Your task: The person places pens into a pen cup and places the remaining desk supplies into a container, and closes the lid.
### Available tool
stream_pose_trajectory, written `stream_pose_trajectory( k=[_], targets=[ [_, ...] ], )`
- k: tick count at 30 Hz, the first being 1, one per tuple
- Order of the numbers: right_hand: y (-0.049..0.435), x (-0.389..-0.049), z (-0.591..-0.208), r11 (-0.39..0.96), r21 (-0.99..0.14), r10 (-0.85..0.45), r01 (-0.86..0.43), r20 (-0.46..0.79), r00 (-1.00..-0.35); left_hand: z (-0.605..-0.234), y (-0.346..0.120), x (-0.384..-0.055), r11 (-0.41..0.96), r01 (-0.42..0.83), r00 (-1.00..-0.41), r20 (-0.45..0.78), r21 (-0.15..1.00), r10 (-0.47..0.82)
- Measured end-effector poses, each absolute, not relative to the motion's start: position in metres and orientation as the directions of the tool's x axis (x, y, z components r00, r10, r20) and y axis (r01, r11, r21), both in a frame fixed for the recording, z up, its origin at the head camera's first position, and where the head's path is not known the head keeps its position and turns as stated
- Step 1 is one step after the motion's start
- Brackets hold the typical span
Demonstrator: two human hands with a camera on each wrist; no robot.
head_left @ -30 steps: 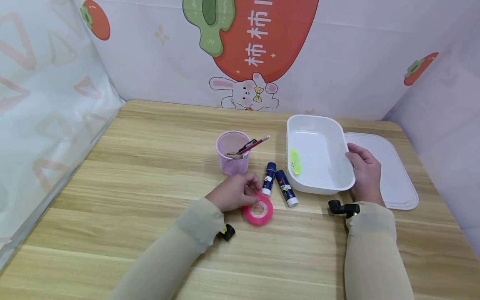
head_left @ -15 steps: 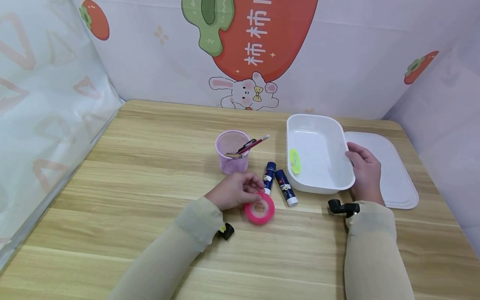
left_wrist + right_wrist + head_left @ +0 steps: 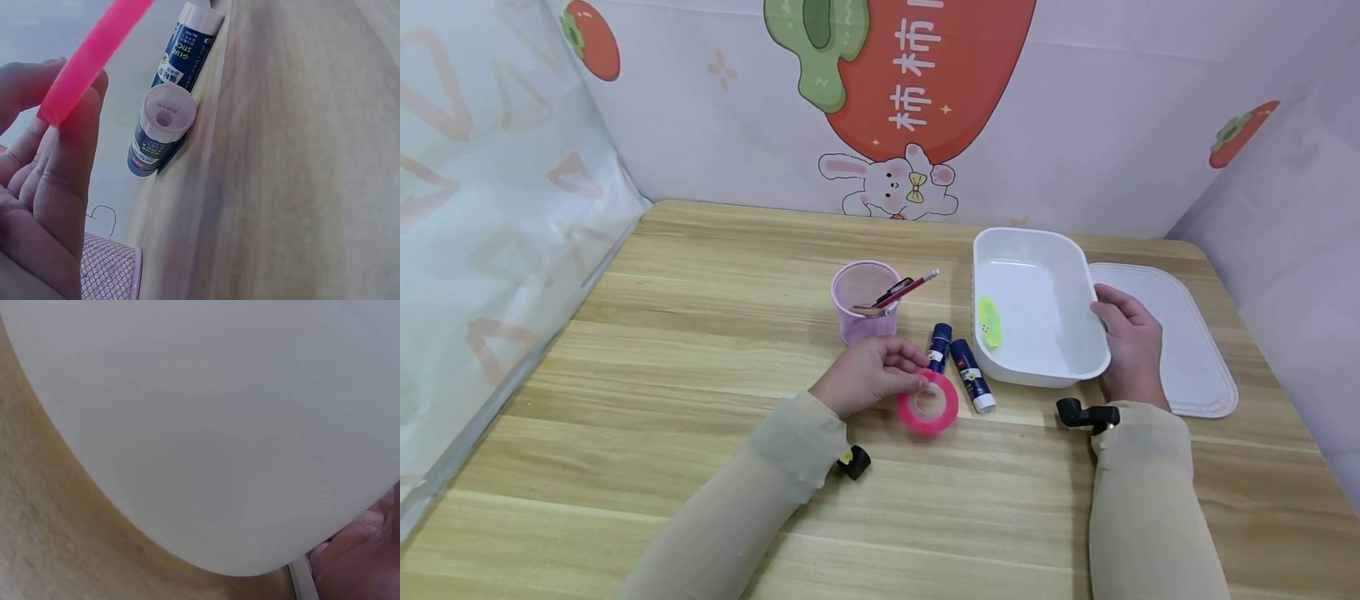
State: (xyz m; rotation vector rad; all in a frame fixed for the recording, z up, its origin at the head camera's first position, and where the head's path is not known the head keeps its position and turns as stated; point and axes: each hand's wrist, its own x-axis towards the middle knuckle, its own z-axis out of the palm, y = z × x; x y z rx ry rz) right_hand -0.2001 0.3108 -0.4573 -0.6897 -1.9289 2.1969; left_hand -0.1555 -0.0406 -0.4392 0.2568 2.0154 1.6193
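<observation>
In the head view my left hand (image 3: 872,375) pinches a roll of pink tape (image 3: 950,406) by its edge between thumb and fingers. The left wrist view shows the tape (image 3: 94,59) edge-on, held up off the table. Just beyond it lie two dark-blue glue sticks (image 3: 972,377), side by side, one partly behind the tape. My right hand (image 3: 1131,342) grips the right side of a white plastic box (image 3: 1037,308), thumb at the rim. Inside, against the left wall, sits a small neon yellow-green oval item (image 3: 990,323). The box wall (image 3: 206,437) fills most of the right wrist view.
A pink mesh pen cup (image 3: 868,332) with a red pencil (image 3: 913,288) and other pens stands behind my left hand. A white lid (image 3: 1195,358) lies flat right of the box. Printed cloth (image 3: 1097,125) hangs behind the wooden table (image 3: 662,333).
My left hand has lifted the pink tape and brought it slightly up and to the right, over the nearer end of one glue stick. The right hand and box stay put.
</observation>
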Motion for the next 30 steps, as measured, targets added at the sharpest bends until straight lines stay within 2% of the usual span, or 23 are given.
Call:
stream_pose_trajectory(
  k=[7,19,25,30],
  targets=[
    [0.3108,-0.2006,-0.4571,-0.175,-0.965,0.392,0.194,-0.249,-0.886,-0.4357,-0.0408,-0.155,0.271,-0.178,-0.849,-0.287,0.946,0.444],
    [0.3104,-0.1981,-0.4566,-0.157,-0.97,0.39,0.187,-0.235,-0.89,-0.4342,-0.0397,-0.1533,0.254,-0.083,-0.908,-0.179,0.963,0.379],
    [0.3101,-0.1981,-0.4562,-0.144,-0.968,0.394,0.204,-0.245,-0.886,-0.4326,-0.0393,-0.1535,0.21,-0.096,-0.94,-0.158,0.973,0.303],
    [0.3097,-0.1987,-0.4559,-0.156,-0.969,0.394,0.193,-0.24,-0.887,-0.4308,-0.0388,-0.152,0.181,-0.086,-0.945,-0.138,0.98,0.296]
  ],
)
